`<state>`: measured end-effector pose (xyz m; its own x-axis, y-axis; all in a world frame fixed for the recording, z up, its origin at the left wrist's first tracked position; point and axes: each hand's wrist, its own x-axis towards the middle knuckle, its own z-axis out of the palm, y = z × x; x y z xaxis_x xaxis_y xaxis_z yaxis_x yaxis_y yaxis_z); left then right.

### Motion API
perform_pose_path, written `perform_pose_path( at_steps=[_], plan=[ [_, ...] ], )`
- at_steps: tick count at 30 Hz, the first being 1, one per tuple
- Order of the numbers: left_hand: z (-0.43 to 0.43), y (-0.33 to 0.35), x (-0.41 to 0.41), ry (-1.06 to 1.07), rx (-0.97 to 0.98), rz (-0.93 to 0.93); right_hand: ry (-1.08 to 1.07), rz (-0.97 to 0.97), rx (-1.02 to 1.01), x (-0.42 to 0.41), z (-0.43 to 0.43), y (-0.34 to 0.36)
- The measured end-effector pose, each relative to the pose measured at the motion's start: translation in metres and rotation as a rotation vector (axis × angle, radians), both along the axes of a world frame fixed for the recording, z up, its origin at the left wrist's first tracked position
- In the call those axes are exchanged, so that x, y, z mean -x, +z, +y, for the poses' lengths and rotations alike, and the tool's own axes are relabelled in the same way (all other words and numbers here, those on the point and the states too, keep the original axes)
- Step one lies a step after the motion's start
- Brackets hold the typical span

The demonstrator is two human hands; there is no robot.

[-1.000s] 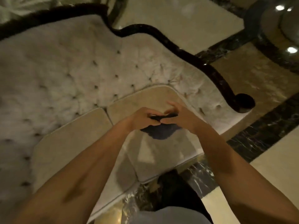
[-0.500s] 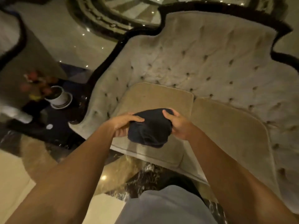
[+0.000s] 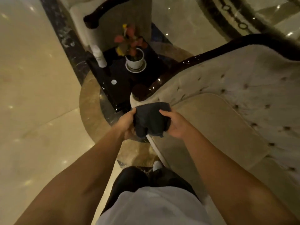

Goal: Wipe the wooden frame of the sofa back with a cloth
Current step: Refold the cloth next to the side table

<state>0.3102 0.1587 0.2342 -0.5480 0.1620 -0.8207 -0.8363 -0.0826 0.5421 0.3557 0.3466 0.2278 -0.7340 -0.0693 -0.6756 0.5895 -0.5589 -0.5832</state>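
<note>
Dark cloth [image 3: 151, 120] bunched up between both my hands, held in the air just short of the sofa's armrest end. My left hand [image 3: 128, 123] pinches its left edge, my right hand [image 3: 174, 124] clamps the right side, fingers curled into the fabric. The dark wooden frame [image 3: 211, 53] curves away along the tufted sofa back [image 3: 243, 73], and cloth isn't touching it, so by my reckoning the wiping here is all ahead. Side table [image 3: 121, 88] with a potted plant [image 3: 134, 52] sits just beyond.
</note>
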Motion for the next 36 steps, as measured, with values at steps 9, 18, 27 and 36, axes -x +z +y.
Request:
perform_pose_path(
  at_steps=[9,18,27,36],
  plan=[
    [-0.088,-0.021,0.063,0.108,0.059,0.061,0.245,-0.077,-0.112,0.114,-0.087,-0.029],
    [-0.124,-0.066,0.176,0.216,0.076,0.131,0.316,-0.015,-0.495,0.236,-0.139,-0.071],
    [-0.103,-0.190,0.252,0.177,0.281,0.221,0.514,-0.001,-0.769,0.343,-0.130,-0.189],
    [-0.092,-0.339,0.316,0.211,0.356,0.113,0.773,-0.153,-0.733,0.431,-0.114,-0.324]
  ],
)
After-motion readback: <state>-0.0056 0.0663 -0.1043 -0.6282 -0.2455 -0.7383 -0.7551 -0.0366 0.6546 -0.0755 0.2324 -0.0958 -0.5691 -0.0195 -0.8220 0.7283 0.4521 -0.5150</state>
